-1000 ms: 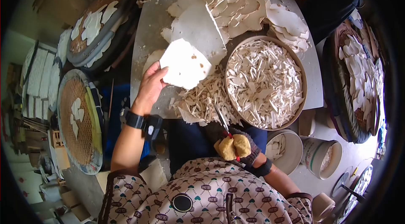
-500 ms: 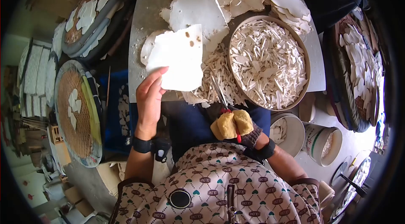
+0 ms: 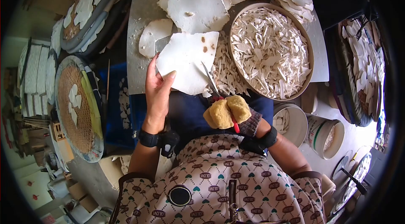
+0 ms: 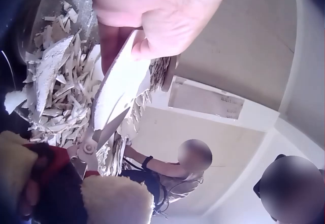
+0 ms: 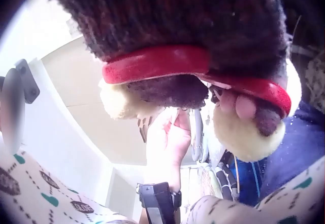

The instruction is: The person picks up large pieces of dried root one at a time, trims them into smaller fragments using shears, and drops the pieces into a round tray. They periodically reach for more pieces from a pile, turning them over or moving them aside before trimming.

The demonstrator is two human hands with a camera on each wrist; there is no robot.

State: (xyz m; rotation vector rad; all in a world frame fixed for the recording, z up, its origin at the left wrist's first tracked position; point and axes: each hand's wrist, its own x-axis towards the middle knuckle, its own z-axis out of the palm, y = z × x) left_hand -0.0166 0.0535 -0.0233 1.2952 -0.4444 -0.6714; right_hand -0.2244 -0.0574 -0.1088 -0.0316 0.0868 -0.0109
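White and thin, the sheet (image 3: 190, 59) in the head view lies to the left of the round tray (image 3: 310, 55), and your left hand (image 3: 158, 101) grips its near left edge, thumb on top. Your right hand (image 3: 254, 122), gloved, is apart from the left, just on your side of the tray, and holds the scissors (image 3: 209, 76), with one blade reaching over the sheet. Loose chips (image 3: 225, 67) lie between sheet and tray. A cut drifting sideways could crack the sheet, since only one edge is gripped. If your right arm swung wide, it might knock the tray's rim and spill the pieces inside.

From the left wrist, your fingers and thumb pinch the sheet, which is tilted, and the blades stand apart beside it around the pivot (image 4: 89, 148). Whether the sheet sits between them, you cannot tell from here. Were the left fingers to slide along that edge towards the blades, they could be nicked.

From the right wrist, red handles (image 5: 157, 64) pass round your gloved fingers, with fuzzy padding (image 5: 249, 135) against them. Bulky padding might slip or bunch in the loops, making the blades twist as they close. The blade tips cannot be made out in this view.
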